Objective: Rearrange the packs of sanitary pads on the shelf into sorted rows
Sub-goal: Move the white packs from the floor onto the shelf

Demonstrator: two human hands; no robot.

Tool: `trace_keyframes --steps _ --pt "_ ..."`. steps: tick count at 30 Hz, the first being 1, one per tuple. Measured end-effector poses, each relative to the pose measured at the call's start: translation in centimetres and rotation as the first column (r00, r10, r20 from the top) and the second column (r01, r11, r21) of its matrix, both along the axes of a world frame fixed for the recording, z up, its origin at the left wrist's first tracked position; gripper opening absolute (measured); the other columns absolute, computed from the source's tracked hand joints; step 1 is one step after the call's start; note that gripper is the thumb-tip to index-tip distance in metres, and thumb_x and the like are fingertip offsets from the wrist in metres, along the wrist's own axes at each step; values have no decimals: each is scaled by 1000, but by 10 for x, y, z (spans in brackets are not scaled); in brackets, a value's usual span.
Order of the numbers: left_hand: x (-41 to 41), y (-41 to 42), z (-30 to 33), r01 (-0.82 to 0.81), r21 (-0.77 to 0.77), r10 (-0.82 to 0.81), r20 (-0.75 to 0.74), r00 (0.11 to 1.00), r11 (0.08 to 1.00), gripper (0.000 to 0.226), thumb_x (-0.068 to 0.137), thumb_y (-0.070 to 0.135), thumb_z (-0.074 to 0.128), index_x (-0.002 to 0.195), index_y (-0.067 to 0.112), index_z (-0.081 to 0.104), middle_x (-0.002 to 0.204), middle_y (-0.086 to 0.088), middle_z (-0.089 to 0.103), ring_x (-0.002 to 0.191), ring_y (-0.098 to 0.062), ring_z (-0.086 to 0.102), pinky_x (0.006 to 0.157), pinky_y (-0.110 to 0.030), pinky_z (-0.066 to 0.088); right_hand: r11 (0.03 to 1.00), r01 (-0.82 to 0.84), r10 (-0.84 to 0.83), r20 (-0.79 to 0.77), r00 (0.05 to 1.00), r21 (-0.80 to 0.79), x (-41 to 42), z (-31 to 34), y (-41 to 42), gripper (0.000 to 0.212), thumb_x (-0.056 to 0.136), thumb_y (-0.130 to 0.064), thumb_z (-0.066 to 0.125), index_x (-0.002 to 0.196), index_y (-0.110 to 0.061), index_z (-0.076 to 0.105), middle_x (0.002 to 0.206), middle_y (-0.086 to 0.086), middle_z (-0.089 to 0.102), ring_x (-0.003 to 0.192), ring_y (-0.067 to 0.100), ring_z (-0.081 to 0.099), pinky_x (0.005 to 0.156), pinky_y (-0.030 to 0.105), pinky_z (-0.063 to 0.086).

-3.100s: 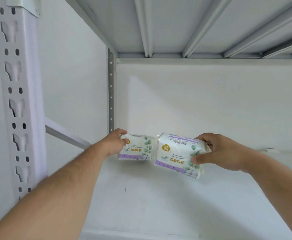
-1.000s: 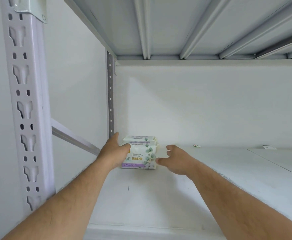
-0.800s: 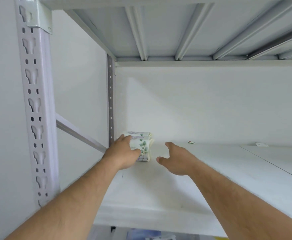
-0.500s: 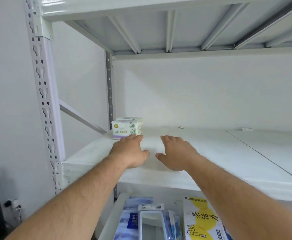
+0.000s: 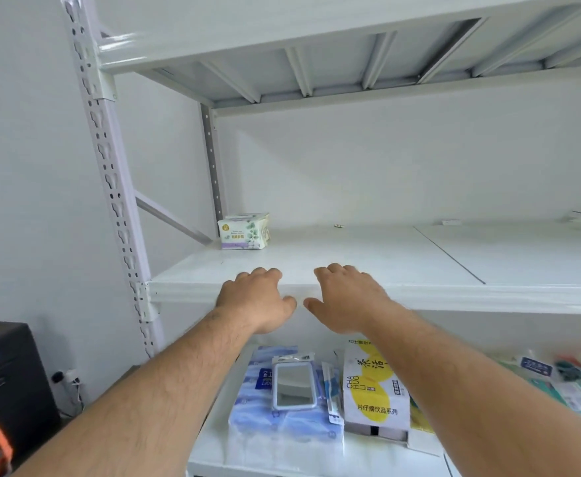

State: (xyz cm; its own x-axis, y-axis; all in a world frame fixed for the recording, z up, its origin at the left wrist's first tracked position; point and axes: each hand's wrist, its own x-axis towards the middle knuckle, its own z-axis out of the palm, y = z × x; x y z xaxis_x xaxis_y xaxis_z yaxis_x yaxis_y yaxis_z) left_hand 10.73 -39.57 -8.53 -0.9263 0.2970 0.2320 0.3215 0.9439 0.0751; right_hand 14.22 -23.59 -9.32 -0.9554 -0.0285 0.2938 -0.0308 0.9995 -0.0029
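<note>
Two white packs of sanitary pads (image 5: 243, 231) with green leaves and purple bands stand one behind the other at the far left back corner of the white shelf (image 5: 368, 259). My left hand (image 5: 256, 299) and my right hand (image 5: 345, 297) hover side by side at the shelf's front edge, palms down, fingers loosely curled and holding nothing. Both hands are well in front of the packs and apart from them.
A perforated white upright (image 5: 110, 173) frames the shelf on the left. The lower shelf holds a blue tissue pack (image 5: 282, 418), a small mirror (image 5: 294, 385), a yellow and white box (image 5: 375, 397) and several packets at the right (image 5: 564, 383). A dark cabinet (image 5: 7, 383) stands lower left.
Both hands let go of the packs, left them stacked front to back in the corner, and drew back to the shelf's front edge. The view pulled away and down, showing the lower shelf.
</note>
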Motion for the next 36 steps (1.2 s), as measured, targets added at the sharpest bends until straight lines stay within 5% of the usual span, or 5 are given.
trace_keyframes --steps 13,36 --pt "97 -50 -96 58 73 -70 174 982 996 58 89 51 45 142 30 38 147 4 43 130 -26 44 101 -41 42 999 39 -35 210 977 -16 110 -92 -50 58 96 -54 45 138 -15 43 136 7 50 126 31 46 101 43 41" --pt "300 19 -325 156 -182 -19 592 806 971 63 89 48 48 147 28 34 148 3 41 129 -23 46 97 -40 45 983 142 -34 646 762 -116 332 -344 37 56 96 -49 46 139 -12 41 137 9 48 126 31 47 100 44 43"
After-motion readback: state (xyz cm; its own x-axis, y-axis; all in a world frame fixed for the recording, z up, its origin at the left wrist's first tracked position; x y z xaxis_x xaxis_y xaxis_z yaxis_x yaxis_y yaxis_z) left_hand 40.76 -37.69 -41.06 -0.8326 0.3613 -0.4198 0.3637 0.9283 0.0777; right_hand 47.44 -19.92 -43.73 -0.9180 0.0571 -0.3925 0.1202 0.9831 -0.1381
